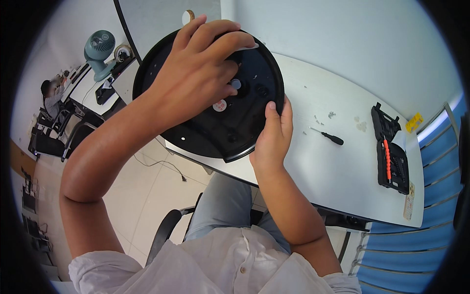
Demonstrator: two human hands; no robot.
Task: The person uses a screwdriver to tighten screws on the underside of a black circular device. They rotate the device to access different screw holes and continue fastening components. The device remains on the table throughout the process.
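Observation:
A glossy black round disc [196, 134] is tilted up in front of me, over the table's near edge. It has a pale round spot, perhaps a hole, near its middle, a small round white sticker with red marks, and a notch in its lower rim. Across its face reaches my left hand [200, 73], fingers bent at the far rim and thumb near the middle. A small white edge shows under one fingertip; I cannot make out what it is. My right hand [272, 134] grips the right rim, thumb on the face and fingers behind, partly hidden.
On the white table [313, 169] lie a black-handled screwdriver [334, 139], small metal pieces [332, 115] and an open black tool case [394, 164] with an orange rod [387, 159]. A fan [100, 51] stands far left, where a person [51, 100] sits. A cable [161, 164] trails across the floor.

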